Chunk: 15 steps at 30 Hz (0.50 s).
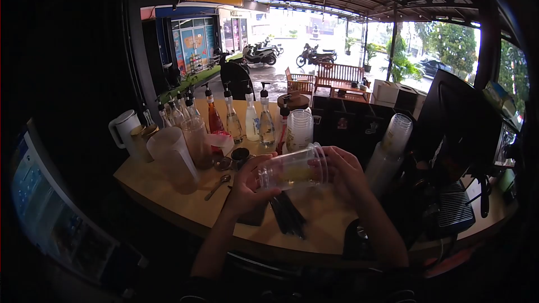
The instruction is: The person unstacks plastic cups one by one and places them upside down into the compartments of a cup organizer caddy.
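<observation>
A clear plastic cup [292, 169] lies on its side in the air between my hands, over the wooden counter. My left hand [247, 186] is closed round its base end. My right hand [346, 173] grips the rim end, some fingertips showing through the plastic. The rim looks doubled; I cannot tell whether a second cup is nested there. Just behind the cup rises a stack of clear cups [300, 129]. Below it, a bundle of dark straws or sticks [286, 216] rests on the counter. A spoon [217, 187] lies left of my left hand.
Pump bottles [233, 118] line the counter's far edge. A frosted jug [173, 154] and white pitcher [128, 132] stand left, beside a metal jigger [240, 156]. Another cup stack [397, 133] is at right, near a dark monitor [449, 118]. The counter [185, 197] ends close to me.
</observation>
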Available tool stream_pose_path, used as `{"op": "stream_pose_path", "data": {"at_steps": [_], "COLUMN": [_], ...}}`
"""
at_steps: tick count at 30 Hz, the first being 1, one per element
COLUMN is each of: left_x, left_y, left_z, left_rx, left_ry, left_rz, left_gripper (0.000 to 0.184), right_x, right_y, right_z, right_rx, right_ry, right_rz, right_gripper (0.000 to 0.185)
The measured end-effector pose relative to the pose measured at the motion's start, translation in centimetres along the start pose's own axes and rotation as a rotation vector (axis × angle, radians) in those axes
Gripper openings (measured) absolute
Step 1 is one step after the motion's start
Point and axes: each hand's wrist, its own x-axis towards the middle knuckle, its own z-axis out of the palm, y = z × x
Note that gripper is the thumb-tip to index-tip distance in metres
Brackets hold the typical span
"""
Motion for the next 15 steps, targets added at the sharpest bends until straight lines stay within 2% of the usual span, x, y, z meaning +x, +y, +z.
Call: {"op": "stream_pose_path", "data": {"at_steps": [2,4,15], "left_x": [0.1,0.2,0.3], "left_y": [-0.7,-1.0,-1.7], "left_z": [-0.3,-0.8,-0.7], "left_rx": [-0.088,-0.100,-0.184], "left_ry": [0.103,0.094,0.053], "left_rz": [0.046,0.044,0.052], "left_gripper": [0.074,0.073,0.073], "right_x": [-0.4,-0.7,-1.2], "right_y": [0.1,0.3,0.3], "right_z": [0.1,-0.1,0.3], "right_rx": [0.076,-0.278,-0.298], "right_ry": [-0.074,-0.167,-0.085], "right_rz": [-0.059,-0.140,-0.108], "right_gripper": [0.031,0.031,0.031]}}
